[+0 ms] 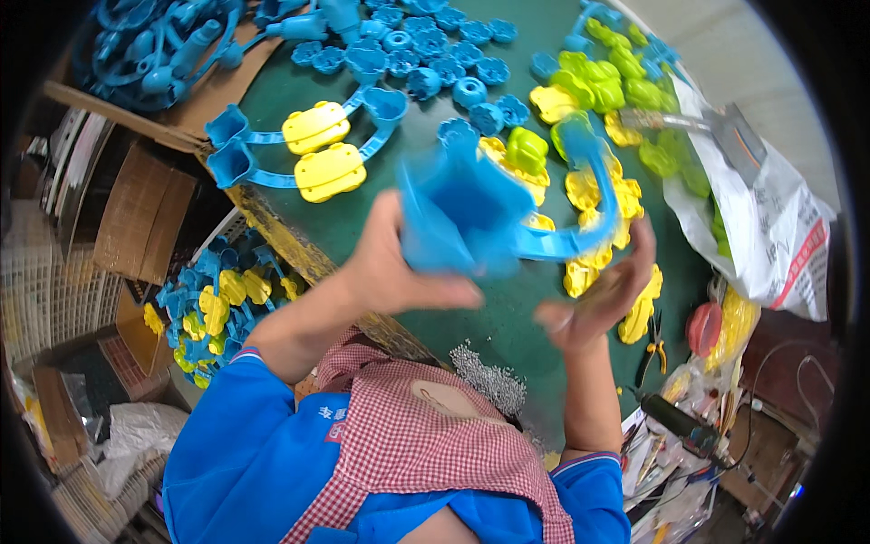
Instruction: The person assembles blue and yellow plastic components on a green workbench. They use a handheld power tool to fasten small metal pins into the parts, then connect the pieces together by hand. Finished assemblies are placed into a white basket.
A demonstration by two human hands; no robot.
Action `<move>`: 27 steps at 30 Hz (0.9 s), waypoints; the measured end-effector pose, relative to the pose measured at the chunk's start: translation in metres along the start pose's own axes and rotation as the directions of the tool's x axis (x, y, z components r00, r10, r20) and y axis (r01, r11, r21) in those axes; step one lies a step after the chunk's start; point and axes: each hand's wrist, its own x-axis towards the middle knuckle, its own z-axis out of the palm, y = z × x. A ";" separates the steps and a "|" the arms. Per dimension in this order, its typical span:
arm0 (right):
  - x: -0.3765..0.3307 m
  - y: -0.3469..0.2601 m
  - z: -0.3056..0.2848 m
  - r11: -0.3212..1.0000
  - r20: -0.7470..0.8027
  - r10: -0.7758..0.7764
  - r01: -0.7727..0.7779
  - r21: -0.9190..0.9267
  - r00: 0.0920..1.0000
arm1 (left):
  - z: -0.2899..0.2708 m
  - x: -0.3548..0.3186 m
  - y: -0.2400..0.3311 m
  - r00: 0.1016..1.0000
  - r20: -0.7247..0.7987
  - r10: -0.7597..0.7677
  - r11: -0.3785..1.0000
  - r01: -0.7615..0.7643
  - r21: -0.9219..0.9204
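One blurred blue cup-ended piece [439, 227] hangs above the middle of a green counter [535, 349], held in the grip of the left hand [381, 263]; the right hand [600, 308], its grip wide, is beside the piece's curved arm [562, 243], contact unclear. Yellow parts [642, 308] lie right, blue flower-shaped parts [430, 43] far, small silvery pieces [489, 381] near.

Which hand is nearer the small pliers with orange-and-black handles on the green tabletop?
Right. The right hand is raised to the left of the small pliers; the left hand is farther left, at the blue plastic cup-ended part.
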 end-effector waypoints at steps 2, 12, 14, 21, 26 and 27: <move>-0.022 0.024 -0.035 0.966 0.062 0.194 -0.179 -0.187 0.979 | -0.010 0.015 -0.004 0.941 0.188 -0.282 0.847 0.336 -0.412; -0.113 0.014 -0.058 0.587 -0.002 0.786 -0.745 0.316 0.618 | 0.058 0.041 -0.130 0.956 0.288 0.055 0.076 -0.292 0.954; -0.114 0.012 -0.059 0.582 -0.003 0.792 -0.754 0.305 0.610 | 0.061 0.037 -0.118 0.961 0.239 -0.138 0.117 -0.224 0.968; -0.102 0.000 -0.047 0.510 0.064 0.823 -0.783 0.357 0.565 | 0.047 0.016 -0.116 0.971 0.235 -0.038 0.242 -0.219 0.945; -0.092 -0.008 -0.043 0.567 0.114 0.808 -0.815 0.121 0.579 | 0.058 0.015 -0.100 0.988 0.134 0.074 0.436 -0.153 0.887; -0.090 -0.012 -0.040 0.617 0.129 0.778 -0.786 0.020 0.614 | 0.064 0.013 -0.089 0.989 0.079 0.123 0.514 -0.131 0.847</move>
